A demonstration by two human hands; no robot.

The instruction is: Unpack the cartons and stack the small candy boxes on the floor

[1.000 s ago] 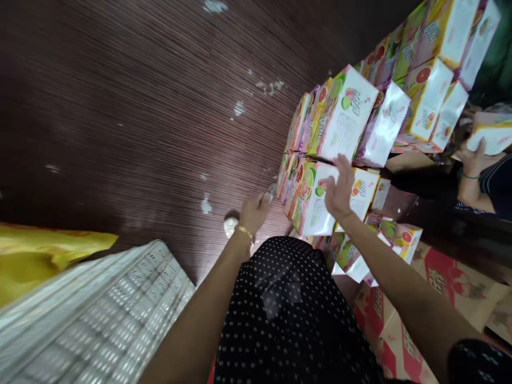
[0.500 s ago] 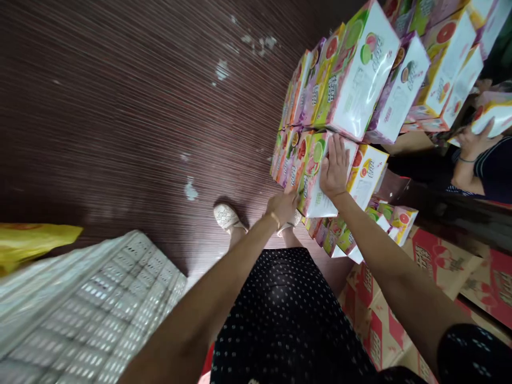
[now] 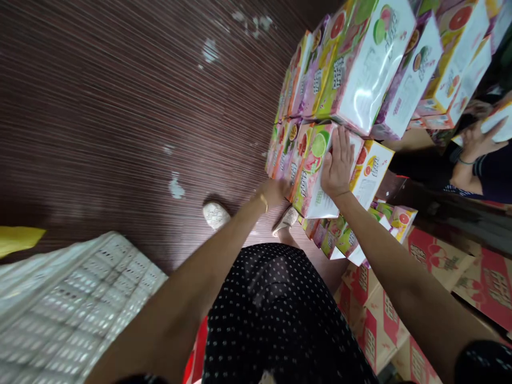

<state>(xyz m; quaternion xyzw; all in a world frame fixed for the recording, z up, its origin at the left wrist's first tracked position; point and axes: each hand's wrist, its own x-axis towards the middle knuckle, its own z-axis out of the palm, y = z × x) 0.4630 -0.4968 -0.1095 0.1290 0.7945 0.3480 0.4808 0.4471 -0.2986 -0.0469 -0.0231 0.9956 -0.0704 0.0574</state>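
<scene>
My right hand (image 3: 338, 162) lies flat, fingers stretched, on the white top of a fruit-printed carton (image 3: 316, 173) with a lime picture on its side. Low against the side of the same row is my left hand (image 3: 272, 193). It wears a bracelet, and its blurred fingertips are by the lower edge of an orange-and-pink carton (image 3: 296, 162). Whether those fingers touch or grip anything is unclear. A yellow-edged carton (image 3: 370, 173) stands just right of my right hand. Behind this row rises a taller stack of similar cartons (image 3: 366, 74).
White perforated crates (image 3: 100, 298) stand at lower left beside a yellow bag (image 3: 20, 238). Brown-and-red cardboard boxes (image 3: 436, 253) are stacked at lower right. Another person's hand (image 3: 476, 140) holds a carton at the right edge. More small cartons (image 3: 348, 237) sit near my right forearm.
My left hand has shifted slightly left and up along the cartons' side. My right hand remains flat on the carton top. The view has turned a little, and the crates appear further left.
</scene>
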